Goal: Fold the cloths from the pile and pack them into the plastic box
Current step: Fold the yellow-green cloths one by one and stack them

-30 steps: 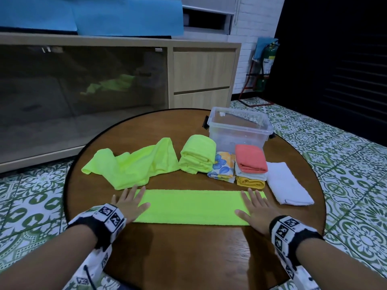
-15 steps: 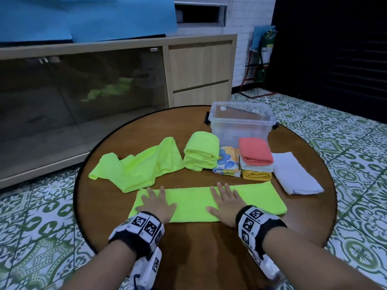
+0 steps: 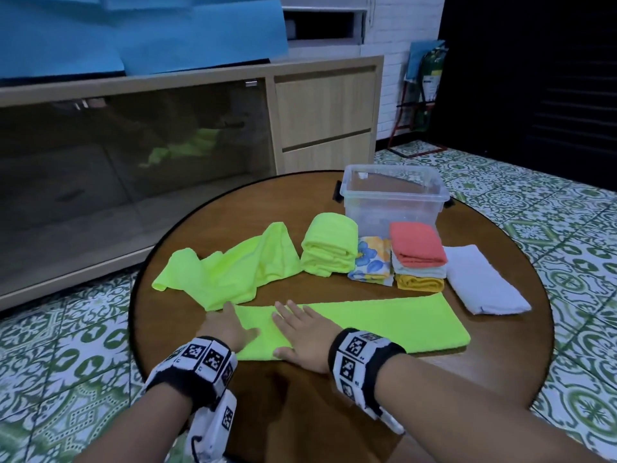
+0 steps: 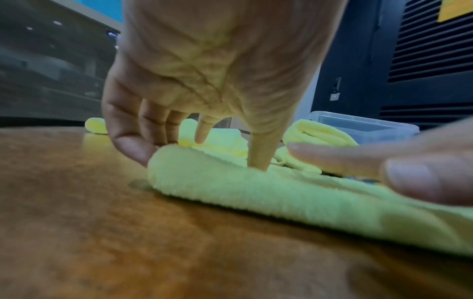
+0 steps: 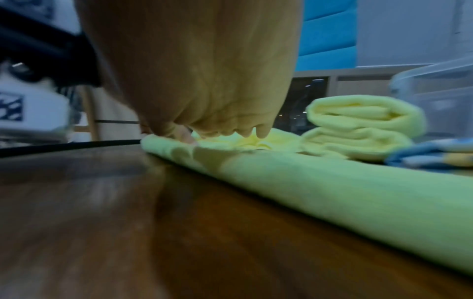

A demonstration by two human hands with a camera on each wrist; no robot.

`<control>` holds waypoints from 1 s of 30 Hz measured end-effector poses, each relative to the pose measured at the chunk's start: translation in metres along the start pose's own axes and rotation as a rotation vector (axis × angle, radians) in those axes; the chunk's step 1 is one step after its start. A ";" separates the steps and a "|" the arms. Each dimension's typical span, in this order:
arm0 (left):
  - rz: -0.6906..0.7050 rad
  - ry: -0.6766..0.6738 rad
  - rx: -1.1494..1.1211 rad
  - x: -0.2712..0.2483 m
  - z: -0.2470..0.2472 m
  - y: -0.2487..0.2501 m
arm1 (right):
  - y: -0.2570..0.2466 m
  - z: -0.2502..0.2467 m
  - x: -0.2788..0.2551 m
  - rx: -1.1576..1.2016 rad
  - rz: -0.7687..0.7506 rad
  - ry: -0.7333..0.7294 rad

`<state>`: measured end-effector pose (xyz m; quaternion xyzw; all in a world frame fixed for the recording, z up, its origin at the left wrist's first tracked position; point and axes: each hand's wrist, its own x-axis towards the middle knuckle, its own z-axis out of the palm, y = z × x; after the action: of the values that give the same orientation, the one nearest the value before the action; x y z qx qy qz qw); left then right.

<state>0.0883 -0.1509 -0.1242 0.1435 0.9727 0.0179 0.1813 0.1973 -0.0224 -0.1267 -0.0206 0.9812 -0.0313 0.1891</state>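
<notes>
We see one clear plastic box [image 3: 394,195] at the far side of the round wooden table [image 3: 187,235]; through its walls we make out no cloth inside it; the folded pieces all sit outside, in front of it. We count one long lime cloth strip [image 3: 384,324] lying flat near the table's front edge; one unfolded lime cloth [image 3: 233,269] crumpled behind it; one folded lime bundle [image 3: 329,247]; one floral cloth [image 3: 372,260]; one stack of three, coral over pale over mustard [image 3: 417,259]; one white folded cloth [image 3: 480,284] at the right. Our left hand [image 3: 225,327] lies on the strip's left end, fingers straight and spread, pressing down; our right hand [image 3: 305,334] lies just beside it on the strip, palm down, fingers straight; neither grips anything.
</notes>
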 end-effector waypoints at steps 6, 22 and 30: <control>0.009 -0.074 -0.057 0.014 -0.009 -0.005 | -0.018 0.011 0.011 0.003 0.039 -0.071; 0.321 -0.037 -0.243 -0.027 -0.009 0.050 | 0.012 0.012 -0.009 0.056 0.211 -0.093; 0.329 -0.019 -0.222 -0.030 0.001 0.059 | 0.036 0.000 -0.029 0.118 0.134 -0.032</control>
<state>0.1314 -0.1026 -0.1100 0.2796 0.9265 0.1532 0.1999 0.2237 0.0147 -0.1186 0.0557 0.9737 -0.0758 0.2074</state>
